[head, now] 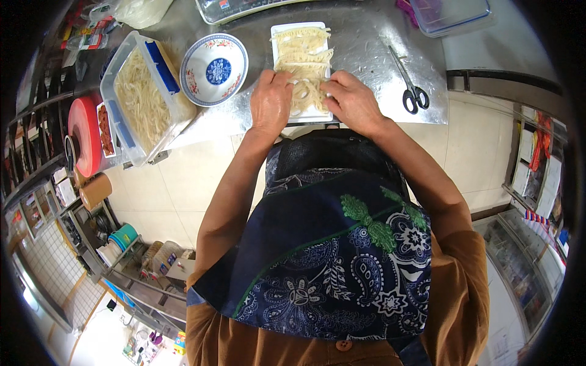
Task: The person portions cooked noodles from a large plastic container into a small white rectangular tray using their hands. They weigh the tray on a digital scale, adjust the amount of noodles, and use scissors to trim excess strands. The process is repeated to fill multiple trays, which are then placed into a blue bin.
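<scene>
A narrow white tray (311, 115) lies at the near edge of the metal table, bearing rows of pale, noodle-like food strips (304, 58). At its near end, a looser bundle of strips (306, 94) forms open loops, with the white tray showing through. My left hand (271, 98) holds the bundle's left side, its fingertips partly hidden. On the right side, my right hand (353, 100) pinches the strip ends between thumb and fingers. Left of the tray stands a white bowl (192, 59) with a blue and red pattern, nothing in it.
A clear plastic tub (109, 87) of similar strips stands at the left, near a red round lid-like object (85, 137). Black-handled scissors (414, 94) lie at the right. Behind are a scale-like device (215, 16) and a clear plastic container (451, 16).
</scene>
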Demonstrator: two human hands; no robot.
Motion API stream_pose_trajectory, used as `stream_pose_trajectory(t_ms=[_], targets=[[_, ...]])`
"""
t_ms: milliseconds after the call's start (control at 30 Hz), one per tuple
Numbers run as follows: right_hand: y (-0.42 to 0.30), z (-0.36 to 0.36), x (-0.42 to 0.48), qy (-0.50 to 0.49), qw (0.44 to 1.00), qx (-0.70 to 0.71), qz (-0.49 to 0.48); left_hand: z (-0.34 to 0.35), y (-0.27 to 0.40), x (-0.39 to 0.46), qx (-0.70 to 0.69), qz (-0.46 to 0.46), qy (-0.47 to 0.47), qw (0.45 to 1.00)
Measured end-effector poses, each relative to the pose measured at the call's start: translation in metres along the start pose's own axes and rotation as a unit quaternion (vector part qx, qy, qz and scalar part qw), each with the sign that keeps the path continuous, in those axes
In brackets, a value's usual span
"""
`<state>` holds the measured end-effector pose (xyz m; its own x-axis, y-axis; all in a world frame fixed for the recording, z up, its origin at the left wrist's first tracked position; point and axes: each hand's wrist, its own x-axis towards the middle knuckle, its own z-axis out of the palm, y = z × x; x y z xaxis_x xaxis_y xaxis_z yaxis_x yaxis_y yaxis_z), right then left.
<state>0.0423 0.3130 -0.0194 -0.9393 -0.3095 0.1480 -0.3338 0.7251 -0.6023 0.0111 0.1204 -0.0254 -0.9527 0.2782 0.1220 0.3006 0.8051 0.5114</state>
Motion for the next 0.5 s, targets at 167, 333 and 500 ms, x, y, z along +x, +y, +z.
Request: stream_pose_trajectory(t_ms=[167,333,500], targets=[[0.003,0.000,0.005,0.004,1.000,-0.014,-0.027,0.008,-0.005,0.000,-0.034,-0.019,0.035,0.999],[0.003,-0.006,-0.002,0.043,0.999,-0.005,0.013,0.023,-0.003,0.005,-0.069,-0.016,0.077,0.995],[0.010,0.000,-0.009,0.020,0.999,-0.047,-0.017,0.024,0.002,0.008,-0.083,-0.003,0.083,0.993]])
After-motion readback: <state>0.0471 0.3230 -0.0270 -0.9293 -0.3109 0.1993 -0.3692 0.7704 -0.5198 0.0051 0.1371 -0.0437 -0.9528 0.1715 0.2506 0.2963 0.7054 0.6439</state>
